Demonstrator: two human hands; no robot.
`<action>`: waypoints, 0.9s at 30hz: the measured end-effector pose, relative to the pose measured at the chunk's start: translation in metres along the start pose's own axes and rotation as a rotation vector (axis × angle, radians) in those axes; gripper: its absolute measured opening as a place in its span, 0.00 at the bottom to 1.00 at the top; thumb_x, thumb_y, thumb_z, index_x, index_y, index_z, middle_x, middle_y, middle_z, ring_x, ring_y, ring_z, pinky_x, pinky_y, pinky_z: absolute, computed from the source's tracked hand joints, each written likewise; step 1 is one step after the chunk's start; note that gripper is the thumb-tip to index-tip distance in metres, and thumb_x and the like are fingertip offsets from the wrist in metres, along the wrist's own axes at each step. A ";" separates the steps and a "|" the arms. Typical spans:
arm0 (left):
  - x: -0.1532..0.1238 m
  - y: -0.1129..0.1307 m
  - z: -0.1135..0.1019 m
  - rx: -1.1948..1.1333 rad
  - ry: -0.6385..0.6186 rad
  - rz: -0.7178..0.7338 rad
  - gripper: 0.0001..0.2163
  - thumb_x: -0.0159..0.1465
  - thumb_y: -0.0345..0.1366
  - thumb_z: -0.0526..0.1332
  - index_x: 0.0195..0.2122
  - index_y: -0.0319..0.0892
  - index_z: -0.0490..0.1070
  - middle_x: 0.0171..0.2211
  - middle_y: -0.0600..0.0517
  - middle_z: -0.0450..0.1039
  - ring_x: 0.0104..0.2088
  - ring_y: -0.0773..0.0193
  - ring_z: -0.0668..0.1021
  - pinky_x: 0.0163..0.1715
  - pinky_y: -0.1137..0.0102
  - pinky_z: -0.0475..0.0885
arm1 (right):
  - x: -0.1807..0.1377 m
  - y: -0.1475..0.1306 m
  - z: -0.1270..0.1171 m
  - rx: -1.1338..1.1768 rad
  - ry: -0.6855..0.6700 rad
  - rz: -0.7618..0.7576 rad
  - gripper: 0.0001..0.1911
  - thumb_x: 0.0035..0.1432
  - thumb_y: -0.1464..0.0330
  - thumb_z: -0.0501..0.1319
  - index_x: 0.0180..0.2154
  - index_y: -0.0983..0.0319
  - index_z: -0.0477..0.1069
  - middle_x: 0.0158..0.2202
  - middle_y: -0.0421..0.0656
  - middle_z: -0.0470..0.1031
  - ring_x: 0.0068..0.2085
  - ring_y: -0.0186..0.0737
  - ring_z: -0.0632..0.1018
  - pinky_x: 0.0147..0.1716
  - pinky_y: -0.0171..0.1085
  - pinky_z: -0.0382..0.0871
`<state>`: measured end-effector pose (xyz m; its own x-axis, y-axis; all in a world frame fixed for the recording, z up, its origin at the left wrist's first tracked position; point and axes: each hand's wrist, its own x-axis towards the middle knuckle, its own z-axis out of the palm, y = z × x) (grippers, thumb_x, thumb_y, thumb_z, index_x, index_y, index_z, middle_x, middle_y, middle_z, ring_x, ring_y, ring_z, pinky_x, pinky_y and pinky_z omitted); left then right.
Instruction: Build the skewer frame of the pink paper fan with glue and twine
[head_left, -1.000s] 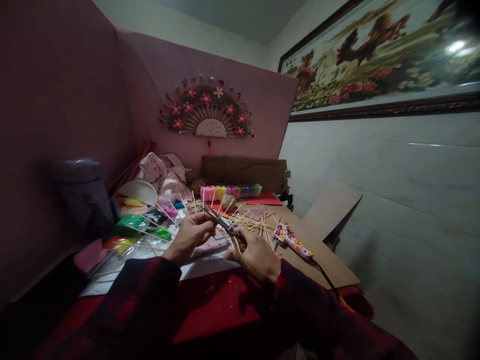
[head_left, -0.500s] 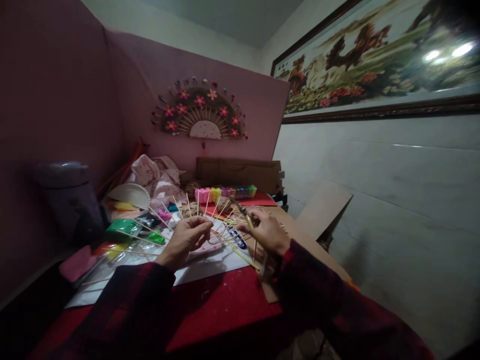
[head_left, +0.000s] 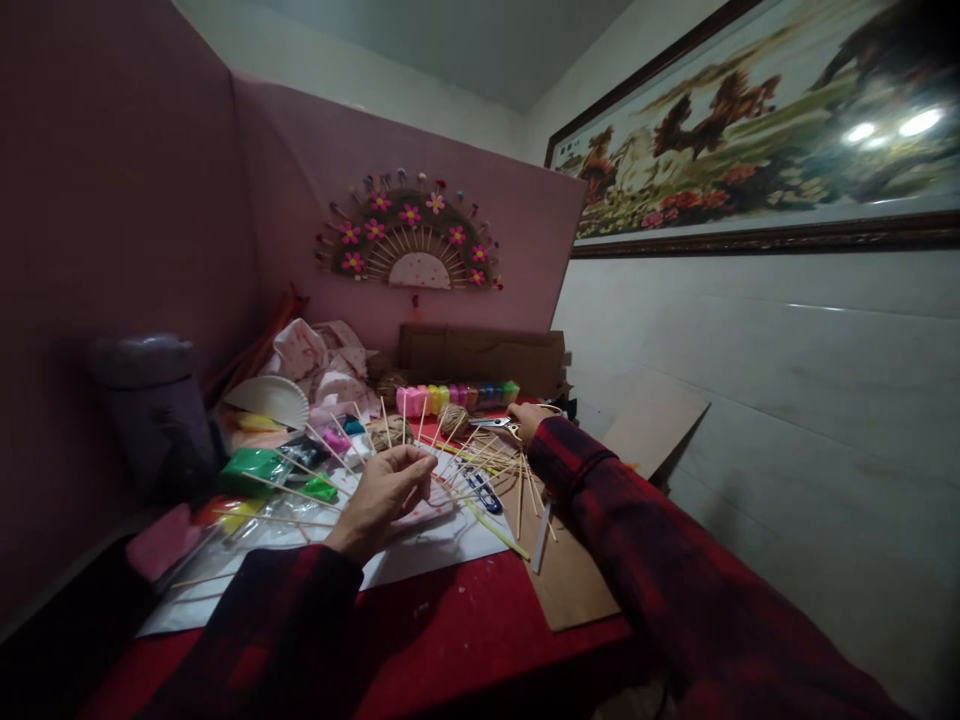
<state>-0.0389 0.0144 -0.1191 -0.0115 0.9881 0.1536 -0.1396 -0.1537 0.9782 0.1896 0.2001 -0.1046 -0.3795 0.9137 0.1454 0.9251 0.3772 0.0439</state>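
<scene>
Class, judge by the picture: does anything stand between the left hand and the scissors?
Yes. Several thin sticks lie between the left hand and the scissors, and a ball of twine sits beside the blade tips. Nothing visible separates the scissors from the right hand, which is at their handles.

Pale sticks (head_left: 385,422) fan out; rightward, silver scissors (head_left: 493,423) point left, perhaps lying flat.

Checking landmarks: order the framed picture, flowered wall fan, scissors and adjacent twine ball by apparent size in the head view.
Framed picture
Flowered wall fan
Unsure: twine ball and scissors; the right hand partly hides the scissors.
</scene>
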 end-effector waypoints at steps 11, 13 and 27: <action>0.002 -0.008 -0.003 -0.094 -0.031 0.061 0.12 0.55 0.41 0.63 0.32 0.38 0.66 0.26 0.49 0.75 0.19 0.70 0.71 0.14 0.76 0.61 | 0.012 -0.033 -0.004 0.145 0.077 -0.068 0.22 0.47 0.78 0.61 0.46 0.62 0.70 0.45 0.51 0.73 0.47 0.46 0.72 0.42 0.37 0.62; 0.001 -0.005 -0.003 -0.085 0.003 0.074 0.12 0.54 0.41 0.64 0.30 0.37 0.68 0.26 0.50 0.73 0.20 0.71 0.70 0.14 0.77 0.60 | 0.003 -0.043 -0.022 0.188 0.113 -0.054 0.16 0.50 0.78 0.59 0.42 0.63 0.72 0.45 0.52 0.73 0.48 0.47 0.71 0.42 0.39 0.62; -0.002 0.012 -0.011 -0.167 0.223 0.224 0.08 0.46 0.34 0.69 0.25 0.38 0.72 0.23 0.56 0.71 0.25 0.71 0.69 0.28 0.74 0.63 | -0.100 -0.160 -0.009 1.387 0.209 -0.221 0.12 0.54 0.60 0.57 0.27 0.62 0.64 0.19 0.35 0.61 0.21 0.29 0.63 0.21 0.30 0.57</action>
<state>-0.0519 0.0106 -0.1092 -0.2734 0.9109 0.3090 -0.2693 -0.3809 0.8846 0.0799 0.0467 -0.1174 -0.3897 0.8246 0.4100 0.0376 0.4591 -0.8876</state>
